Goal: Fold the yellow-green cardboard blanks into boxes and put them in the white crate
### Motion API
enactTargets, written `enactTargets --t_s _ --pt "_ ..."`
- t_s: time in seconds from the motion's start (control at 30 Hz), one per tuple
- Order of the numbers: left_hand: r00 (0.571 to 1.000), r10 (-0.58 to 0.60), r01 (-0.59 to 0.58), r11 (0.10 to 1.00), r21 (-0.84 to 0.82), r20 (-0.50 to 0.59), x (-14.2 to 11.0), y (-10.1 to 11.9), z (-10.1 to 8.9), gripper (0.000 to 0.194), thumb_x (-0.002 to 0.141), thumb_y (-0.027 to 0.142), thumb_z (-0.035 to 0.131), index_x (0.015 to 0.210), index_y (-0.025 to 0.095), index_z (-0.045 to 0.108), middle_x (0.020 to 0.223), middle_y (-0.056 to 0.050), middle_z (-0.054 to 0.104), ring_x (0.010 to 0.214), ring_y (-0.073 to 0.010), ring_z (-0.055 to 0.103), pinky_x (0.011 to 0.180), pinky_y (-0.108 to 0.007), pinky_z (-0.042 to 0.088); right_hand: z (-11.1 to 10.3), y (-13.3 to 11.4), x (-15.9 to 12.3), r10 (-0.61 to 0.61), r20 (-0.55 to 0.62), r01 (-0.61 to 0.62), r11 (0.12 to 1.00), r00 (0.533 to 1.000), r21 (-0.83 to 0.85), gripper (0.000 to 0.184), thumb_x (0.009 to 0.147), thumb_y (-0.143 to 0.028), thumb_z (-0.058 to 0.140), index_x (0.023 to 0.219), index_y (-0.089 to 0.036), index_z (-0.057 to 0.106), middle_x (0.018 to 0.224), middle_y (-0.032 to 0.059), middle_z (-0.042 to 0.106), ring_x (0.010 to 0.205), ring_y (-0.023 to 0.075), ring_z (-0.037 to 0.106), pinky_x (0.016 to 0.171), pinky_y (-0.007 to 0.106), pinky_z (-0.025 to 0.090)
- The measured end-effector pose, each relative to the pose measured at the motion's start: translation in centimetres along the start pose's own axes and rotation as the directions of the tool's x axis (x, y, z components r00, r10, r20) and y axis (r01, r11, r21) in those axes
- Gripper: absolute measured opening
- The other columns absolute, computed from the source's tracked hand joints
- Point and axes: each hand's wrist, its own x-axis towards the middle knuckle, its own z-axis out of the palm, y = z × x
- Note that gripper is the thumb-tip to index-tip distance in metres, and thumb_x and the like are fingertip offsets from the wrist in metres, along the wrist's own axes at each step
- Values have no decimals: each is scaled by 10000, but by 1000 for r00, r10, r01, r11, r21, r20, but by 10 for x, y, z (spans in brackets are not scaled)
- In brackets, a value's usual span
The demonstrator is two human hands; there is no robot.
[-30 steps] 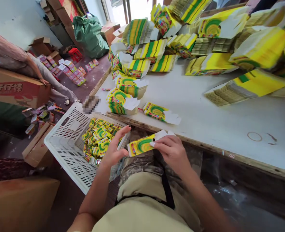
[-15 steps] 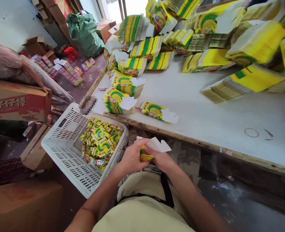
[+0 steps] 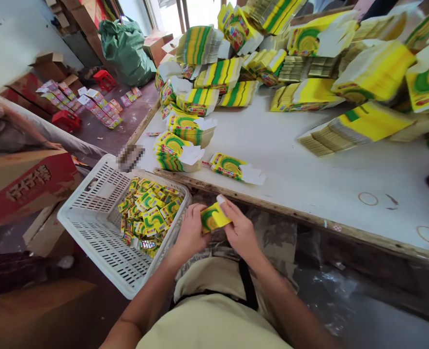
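Both my hands grip one small yellow and green carton (image 3: 214, 218) just below the table's front edge, over my lap. My left hand (image 3: 191, 232) holds its left end and my right hand (image 3: 239, 230) presses its right end with the fingers closed over it. The carton looks folded up into a compact box. A white plastic basket (image 3: 91, 228) to my left holds several folded boxes (image 3: 147, 213) of the same print.
Flat carton blanks lie near the table edge (image 3: 232, 167), with small stacks (image 3: 174, 148) beside them and tall piles (image 3: 345, 77) at the back of the white table (image 3: 309, 165). A red cardboard box (image 3: 22, 186) and another person's arm (image 3: 25, 128) are at left. A green sack (image 3: 127, 46) stands by the door.
The long flat blank held a second ago has been folded into a short box between my hands. The white flap that stuck up is now tucked in. The red box at left has tilted.
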Motion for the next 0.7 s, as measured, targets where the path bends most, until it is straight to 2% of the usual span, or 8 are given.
enactTargets --t_s 0.07,0.13,0.23,0.33,0.4,0.5,0.57,0.7 --pt "999 -34 34 999 -7 15 -2 -1 -7 572 686 100 705 1206 186 484 1136 -107 570 1081 -292 554 932 -443 474 -7 4 3 0 38 1 1000 999 -25 541 930 -210 526 1463 -281 462 1550 87 415 1392 259 449 1121 447 425" --pt "999 -43 43 998 -43 18 -1 -1 -14 512 730 199 749 1187 192 517 1104 -92 604 1040 -272 581 901 -405 484 -14 7 4 9 141 -2 999 990 -54 513 913 -266 582 1422 -278 515 1567 97 385 1373 285 472 1079 443 470" --pt "999 -24 27 996 -89 30 3 -3 -23 523 731 310 789 1188 202 559 1106 -81 644 1030 -261 611 894 -379 489 -28 5 7 13 228 5 997 974 -78 329 914 -287 588 1233 -277 672 1531 105 442 1313 285 541 1045 443 496" --pt "998 29 -22 992 -123 53 11 -4 -28 562 700 366 823 1185 202 593 1092 -77 677 1006 -258 634 885 -370 495 -43 1 15 -6 300 24 998 954 -56 226 880 -280 643 1085 -255 735 1487 126 495 1288 284 561 1051 462 476" --pt "997 60 -55 992 -114 45 17 -1 -29 556 700 385 826 1176 207 601 1080 -71 683 1001 -255 636 886 -369 496 -47 -1 21 20 305 -6 999 952 -44 206 821 -265 709 1022 -247 749 1447 132 536 1258 294 583 1043 477 473" --pt "998 70 -69 995 -69 3 22 7 -27 522 723 331 809 1177 209 584 1085 -72 666 1013 -251 626 888 -373 498 -40 -3 26 79 198 -78 997 977 -16 174 745 -236 766 916 -220 739 1393 141 581 1251 314 584 1056 491 452" --pt "998 62 -63 997 -43 -23 22 9 -26 509 734 285 793 1184 209 569 1093 -74 651 1026 -247 617 891 -373 500 -29 -4 25 124 132 -129 991 984 31 237 746 -231 755 975 -212 699 1424 144 554 1292 315 549 1067 486 442" --pt "999 5 -3 998 55 -48 8 -11 -41 507 739 315 789 1184 222 566 1085 -72 656 1019 -258 618 905 -397 499 -20 0 25 161 124 -177 976 979 129 677 754 -302 769 1355 -247 464 1474 142 501 1249 294 587 1035 465 485"
